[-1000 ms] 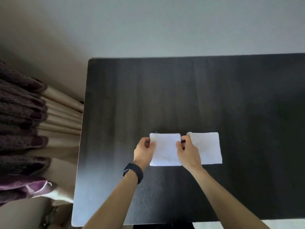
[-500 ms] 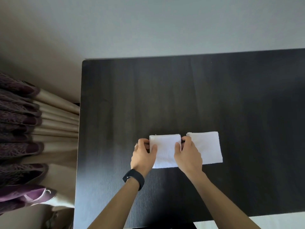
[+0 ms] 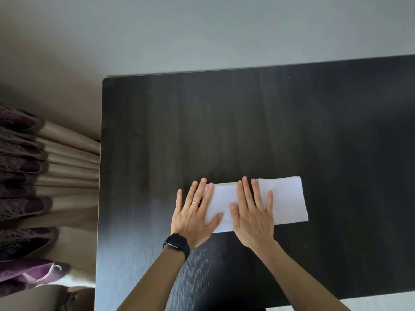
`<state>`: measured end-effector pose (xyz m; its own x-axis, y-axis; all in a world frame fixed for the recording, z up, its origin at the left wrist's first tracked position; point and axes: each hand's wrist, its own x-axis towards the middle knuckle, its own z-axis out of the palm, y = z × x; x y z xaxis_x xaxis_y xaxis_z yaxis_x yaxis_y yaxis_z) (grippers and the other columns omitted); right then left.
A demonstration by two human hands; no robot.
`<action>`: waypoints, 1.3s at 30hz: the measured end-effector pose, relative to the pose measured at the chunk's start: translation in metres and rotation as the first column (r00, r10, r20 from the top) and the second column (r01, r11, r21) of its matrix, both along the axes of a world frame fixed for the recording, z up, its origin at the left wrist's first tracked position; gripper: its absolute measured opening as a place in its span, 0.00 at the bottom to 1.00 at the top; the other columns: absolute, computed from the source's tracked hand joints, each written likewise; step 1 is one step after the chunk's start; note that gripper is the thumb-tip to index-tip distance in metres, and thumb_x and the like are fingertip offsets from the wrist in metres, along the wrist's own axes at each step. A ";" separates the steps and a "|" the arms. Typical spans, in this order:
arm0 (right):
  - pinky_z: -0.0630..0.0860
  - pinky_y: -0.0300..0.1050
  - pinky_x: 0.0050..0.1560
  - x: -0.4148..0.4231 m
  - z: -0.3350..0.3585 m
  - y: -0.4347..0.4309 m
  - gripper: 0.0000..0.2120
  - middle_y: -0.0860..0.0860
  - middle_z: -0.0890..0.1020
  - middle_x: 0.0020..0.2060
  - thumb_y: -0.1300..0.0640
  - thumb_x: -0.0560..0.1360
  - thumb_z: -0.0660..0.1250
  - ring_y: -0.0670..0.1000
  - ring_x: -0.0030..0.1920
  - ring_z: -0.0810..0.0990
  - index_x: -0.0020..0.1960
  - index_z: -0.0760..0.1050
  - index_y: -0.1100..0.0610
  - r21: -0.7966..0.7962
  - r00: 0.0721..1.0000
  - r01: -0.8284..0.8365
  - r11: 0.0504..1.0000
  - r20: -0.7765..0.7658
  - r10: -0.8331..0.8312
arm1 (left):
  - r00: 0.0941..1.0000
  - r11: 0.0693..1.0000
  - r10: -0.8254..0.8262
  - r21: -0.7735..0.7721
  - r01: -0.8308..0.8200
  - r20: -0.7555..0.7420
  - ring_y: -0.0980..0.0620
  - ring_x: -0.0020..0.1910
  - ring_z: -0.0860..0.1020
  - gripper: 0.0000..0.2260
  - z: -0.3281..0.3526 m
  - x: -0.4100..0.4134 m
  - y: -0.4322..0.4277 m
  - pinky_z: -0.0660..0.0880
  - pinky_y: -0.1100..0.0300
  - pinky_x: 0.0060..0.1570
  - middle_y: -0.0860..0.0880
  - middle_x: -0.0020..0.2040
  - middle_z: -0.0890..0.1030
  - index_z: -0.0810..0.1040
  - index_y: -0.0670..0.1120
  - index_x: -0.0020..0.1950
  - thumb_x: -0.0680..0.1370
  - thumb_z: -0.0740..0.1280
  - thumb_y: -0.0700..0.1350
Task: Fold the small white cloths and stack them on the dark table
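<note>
A small white cloth (image 3: 224, 199) is seen lying folded into a rectangle on the dark table (image 3: 224, 120), in the near middle of the top. It is pressed flat under both hands. The left hand (image 3: 193, 218) is laid palm down over its left end, with the fingers straight and spread and the thumb stretched out across the fabric; the outer fingers reach past the cloth onto the bare wood. The right hand (image 3: 253, 218) is laid palm down over its right end, fingers straight and slightly fanned, thumb pointing inward toward the other thumb. Nothing is gripped by either hand.

A second white cloth (image 3: 288, 198), also folded to a rectangle, lies just beside the first on its right, its far edge set a little higher. The line between the two is covered by the right hand, so it cannot be told whether they touch. Both are of soft, faintly napped fabric with squared corners.

A thin ring (image 3: 195, 201) is worn on the left hand and a black watch (image 3: 177, 243) on the left wrist. The table is matt, dark, and finely grained. Pleated beige and purple curtains (image 3: 33, 176) hang to its left, before a pale wall (image 3: 202, 30).
</note>
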<state>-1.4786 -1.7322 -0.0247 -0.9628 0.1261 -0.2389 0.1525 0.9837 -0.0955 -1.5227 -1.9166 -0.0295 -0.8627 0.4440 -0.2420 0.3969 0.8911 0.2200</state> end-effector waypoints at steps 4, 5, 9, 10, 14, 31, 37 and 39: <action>0.48 0.65 0.76 -0.001 -0.004 -0.001 0.30 0.54 0.58 0.79 0.42 0.83 0.41 0.57 0.79 0.53 0.80 0.53 0.55 0.008 1.000 0.011 1.000 -0.005 -0.011 | 1.000 1.000 -0.001 -0.023 0.002 0.009 0.49 0.80 0.53 0.36 -0.004 -0.003 0.001 0.52 0.40 0.76 0.49 0.81 0.54 0.51 0.50 0.82 0.79 0.52 0.67; 0.48 0.65 0.76 -0.001 -0.004 0.000 0.30 0.54 0.58 0.79 0.42 0.83 0.43 0.57 0.79 0.52 0.80 0.53 0.55 0.007 1.000 0.009 1.000 0.001 -0.009 | 1.000 1.000 -0.005 -0.030 0.006 0.014 0.49 0.80 0.53 0.36 -0.003 -0.003 0.001 0.52 0.40 0.76 0.49 0.81 0.54 0.51 0.49 0.82 0.79 0.52 0.68; 0.49 0.66 0.76 -0.002 0.007 0.004 0.31 0.53 0.59 0.79 0.41 0.81 0.48 0.57 0.80 0.51 0.80 0.57 0.55 -0.006 1.000 -0.007 1.000 0.012 0.007 | 1.000 0.998 -0.001 -0.059 0.003 0.031 0.46 0.79 0.55 0.37 0.011 -0.003 0.005 0.55 0.39 0.76 0.47 0.81 0.54 0.52 0.48 0.81 0.79 0.50 0.69; 0.50 0.66 0.76 -0.001 0.014 0.006 0.31 0.53 0.59 0.79 0.40 0.81 0.48 0.56 0.80 0.52 0.79 0.58 0.54 -0.014 1.000 0.000 1.000 0.004 0.000 | 0.999 0.998 0.006 -0.066 -0.004 0.034 0.46 0.79 0.55 0.37 0.016 -0.003 0.007 0.55 0.39 0.76 0.47 0.81 0.54 0.52 0.48 0.81 0.78 0.50 0.69; 0.54 0.67 0.75 0.018 0.054 0.032 0.29 0.52 0.62 0.78 0.41 0.79 0.53 0.57 0.78 0.57 0.77 0.64 0.51 -0.050 0.994 0.085 0.995 -0.065 -0.088 | 0.999 0.996 0.045 -0.074 -0.045 0.008 0.43 0.79 0.57 0.35 0.044 0.001 0.016 0.54 0.39 0.74 0.45 0.81 0.56 0.55 0.51 0.81 0.77 0.54 0.67; 0.59 0.52 0.74 0.398 0.223 0.304 0.22 0.47 0.70 0.73 0.42 0.81 0.53 0.51 0.75 0.64 0.71 0.71 0.45 -0.328 0.443 0.771 0.546 -0.341 -0.829 | 0.779 0.730 -0.623 0.311 0.609 -0.063 0.47 0.80 0.44 0.25 0.226 0.259 0.421 0.41 0.41 0.77 0.52 0.81 0.49 0.57 0.63 0.77 0.81 0.56 0.62; 0.66 0.60 0.68 0.568 0.291 0.389 0.21 0.49 0.75 0.70 0.40 0.79 0.55 0.56 0.72 0.68 0.67 0.76 0.44 -0.242 0.132 0.905 0.349 -0.621 -0.772 | 0.570 0.423 -0.767 0.436 0.794 -0.294 0.45 0.77 0.59 0.23 0.301 0.396 0.571 0.55 0.40 0.74 0.49 0.78 0.62 0.67 0.61 0.75 0.80 0.60 0.61; 0.67 0.60 0.68 0.617 0.316 0.415 0.20 0.49 0.75 0.69 0.40 0.79 0.56 0.57 0.72 0.68 0.67 0.75 0.43 -0.226 0.052 0.934 0.275 -0.678 -0.734 | 0.515 0.317 -0.770 0.475 0.821 -0.377 0.45 0.76 0.61 0.23 0.325 0.437 0.615 0.59 0.40 0.72 0.49 0.78 0.63 0.69 0.60 0.73 0.78 0.59 0.61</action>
